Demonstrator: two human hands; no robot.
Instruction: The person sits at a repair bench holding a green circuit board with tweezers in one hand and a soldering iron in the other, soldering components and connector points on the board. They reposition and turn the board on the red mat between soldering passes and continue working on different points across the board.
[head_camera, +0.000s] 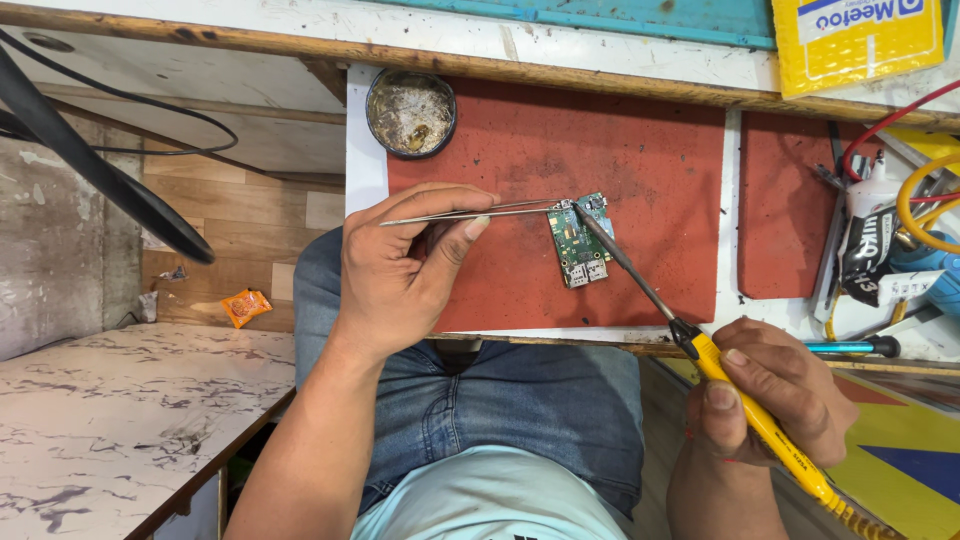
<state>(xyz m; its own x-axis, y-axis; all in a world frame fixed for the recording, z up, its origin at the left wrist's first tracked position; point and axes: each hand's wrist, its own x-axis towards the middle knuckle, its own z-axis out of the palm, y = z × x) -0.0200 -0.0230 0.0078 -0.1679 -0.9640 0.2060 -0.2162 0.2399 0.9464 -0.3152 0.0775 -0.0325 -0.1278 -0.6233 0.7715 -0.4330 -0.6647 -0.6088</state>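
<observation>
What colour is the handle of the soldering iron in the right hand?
Yellow; the soldering iron handle, gripped by the right hand, shows clearly in the head view.

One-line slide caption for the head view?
Left hand pinches tweezers and right hand angles a soldering iron onto a small green circuit board.

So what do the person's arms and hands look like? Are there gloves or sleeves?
No gloves and no long sleeves. Both forearms are bare down to the left hand and right hand. No watch or rings show. The nails are short. Lower down there are blue jeans and a pale mint shirt.
</observation>
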